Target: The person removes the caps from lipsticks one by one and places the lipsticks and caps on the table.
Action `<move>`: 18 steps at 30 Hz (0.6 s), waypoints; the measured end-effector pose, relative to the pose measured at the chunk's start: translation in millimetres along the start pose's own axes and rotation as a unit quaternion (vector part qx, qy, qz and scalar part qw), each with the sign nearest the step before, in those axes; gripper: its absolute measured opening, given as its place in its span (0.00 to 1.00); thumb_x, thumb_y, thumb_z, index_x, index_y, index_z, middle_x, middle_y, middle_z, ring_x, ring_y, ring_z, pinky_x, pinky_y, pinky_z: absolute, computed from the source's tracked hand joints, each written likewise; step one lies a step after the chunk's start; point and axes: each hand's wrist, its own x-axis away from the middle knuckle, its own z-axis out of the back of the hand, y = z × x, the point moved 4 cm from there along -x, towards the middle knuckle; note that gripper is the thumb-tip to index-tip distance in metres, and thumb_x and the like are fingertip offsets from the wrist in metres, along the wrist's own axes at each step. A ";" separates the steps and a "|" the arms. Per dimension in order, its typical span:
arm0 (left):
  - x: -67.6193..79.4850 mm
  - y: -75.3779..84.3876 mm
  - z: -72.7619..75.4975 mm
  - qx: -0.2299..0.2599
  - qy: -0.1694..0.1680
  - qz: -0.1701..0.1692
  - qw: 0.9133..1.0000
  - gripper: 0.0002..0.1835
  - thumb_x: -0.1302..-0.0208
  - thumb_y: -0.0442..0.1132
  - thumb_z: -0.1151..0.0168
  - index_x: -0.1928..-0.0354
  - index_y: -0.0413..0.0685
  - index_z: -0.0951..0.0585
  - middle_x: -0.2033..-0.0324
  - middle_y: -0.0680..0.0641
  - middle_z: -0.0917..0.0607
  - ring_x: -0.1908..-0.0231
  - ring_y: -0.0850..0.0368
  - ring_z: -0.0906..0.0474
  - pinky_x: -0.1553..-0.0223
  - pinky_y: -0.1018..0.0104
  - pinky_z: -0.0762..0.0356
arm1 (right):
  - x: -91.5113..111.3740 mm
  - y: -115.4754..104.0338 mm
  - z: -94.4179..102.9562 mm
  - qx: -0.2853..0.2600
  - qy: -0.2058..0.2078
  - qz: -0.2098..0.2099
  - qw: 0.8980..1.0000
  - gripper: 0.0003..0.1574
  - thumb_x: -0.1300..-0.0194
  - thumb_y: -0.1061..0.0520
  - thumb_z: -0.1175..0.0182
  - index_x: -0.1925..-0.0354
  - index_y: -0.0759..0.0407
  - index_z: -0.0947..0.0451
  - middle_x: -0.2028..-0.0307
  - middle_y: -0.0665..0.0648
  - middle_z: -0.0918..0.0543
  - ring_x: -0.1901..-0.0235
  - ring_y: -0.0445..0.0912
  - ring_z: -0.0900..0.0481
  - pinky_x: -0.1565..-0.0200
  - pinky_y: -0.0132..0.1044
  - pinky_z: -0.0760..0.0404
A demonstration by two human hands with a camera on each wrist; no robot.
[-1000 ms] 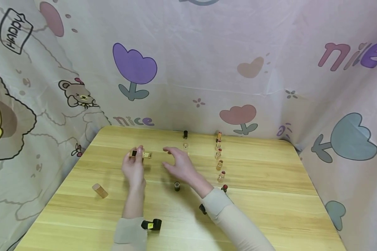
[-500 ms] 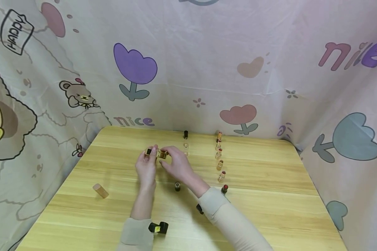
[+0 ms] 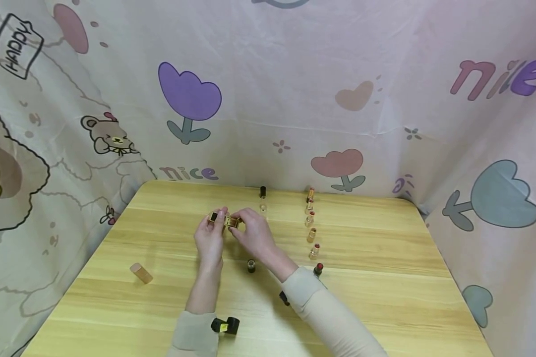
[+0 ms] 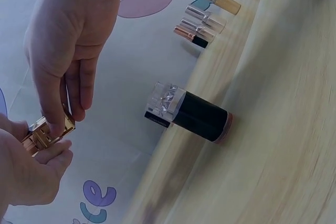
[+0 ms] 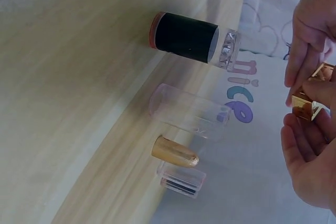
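A gold, square-sided lipstick tube with a black end is held up over the back half of the table. My left hand grips it near the black end, the thumb across it. At its other end the thumb and fingers of my right hand pinch it. In the left wrist view the gold tube sits between the fingertips of both hands. The right wrist view shows its shiny gold faces, partly covered by fingers.
Right of the hands runs a row of uncapped lipsticks. Nearer the middle stand a black tube with a clear top, a clear cap, a gold cap and a small black cap. A tan tube lies left.
My left hand has moved right with the gold tube. My right hand, apart and holding nothing a second ago, now pinches the tube's free end.
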 end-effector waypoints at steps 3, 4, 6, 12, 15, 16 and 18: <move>0.3 0.1 0.1 0.007 -0.004 0.001 1.000 0.23 0.24 0.39 0.38 0.37 0.27 0.26 0.39 0.34 0.18 0.37 0.47 0.20 0.33 0.66 0.24 | 0.3 -0.8 0.6 0.002 0.002 0.002 1.000 0.17 0.38 0.62 0.25 0.52 0.61 0.16 0.55 0.56 0.13 0.54 0.48 0.14 0.48 0.35 0.14; 0.4 0.1 0.0 0.010 -0.006 0.000 1.000 0.24 0.24 0.39 0.39 0.37 0.26 0.26 0.38 0.33 0.19 0.37 0.48 0.19 0.33 0.65 0.24 | 0.4 -1.1 0.8 0.001 0.003 0.003 1.000 0.17 0.38 0.62 0.25 0.52 0.61 0.16 0.55 0.56 0.13 0.54 0.48 0.14 0.48 0.35 0.13; 0.8 -0.1 -0.1 0.012 -0.006 -0.001 1.000 0.24 0.24 0.38 0.39 0.36 0.25 0.27 0.38 0.32 0.19 0.39 0.50 0.18 0.32 0.63 0.25 | 0.8 -1.6 1.2 0.003 0.005 0.006 1.000 0.16 0.39 0.63 0.25 0.53 0.62 0.16 0.56 0.56 0.13 0.55 0.47 0.14 0.49 0.34 0.14; 2.6 -1.2 0.1 0.012 -0.003 -0.002 1.000 0.23 0.24 0.36 0.39 0.37 0.24 0.27 0.39 0.30 0.19 0.43 0.52 0.16 0.34 0.64 0.23 | 2.8 -3.0 2.9 0.005 0.010 0.006 1.000 0.15 0.40 0.63 0.24 0.55 0.63 0.15 0.58 0.56 0.13 0.57 0.47 0.14 0.51 0.33 0.13; 3.5 -1.4 -0.8 0.015 -0.004 -0.004 1.000 0.21 0.24 0.36 0.38 0.39 0.25 0.26 0.40 0.29 0.18 0.43 0.50 0.16 0.36 0.66 0.21 | 3.7 -2.8 3.5 0.013 0.010 0.000 1.000 0.15 0.40 0.62 0.23 0.55 0.62 0.15 0.59 0.56 0.13 0.58 0.47 0.14 0.52 0.33 0.13; 3.8 -1.5 -1.1 0.016 -0.004 -0.004 1.000 0.21 0.25 0.36 0.38 0.40 0.25 0.25 0.41 0.29 0.18 0.43 0.49 0.15 0.37 0.67 0.21 | 3.8 -2.7 3.6 0.016 0.010 -0.002 1.000 0.15 0.40 0.63 0.23 0.55 0.62 0.15 0.59 0.55 0.13 0.58 0.47 0.14 0.52 0.33 0.13; 4.2 -1.7 -1.4 0.017 -0.007 -0.001 1.000 0.20 0.25 0.36 0.38 0.40 0.26 0.25 0.41 0.29 0.18 0.42 0.48 0.16 0.37 0.67 0.20 | 4.2 -2.8 4.0 0.022 0.009 -0.004 1.000 0.15 0.40 0.62 0.23 0.56 0.62 0.15 0.59 0.55 0.12 0.58 0.47 0.14 0.53 0.32 0.13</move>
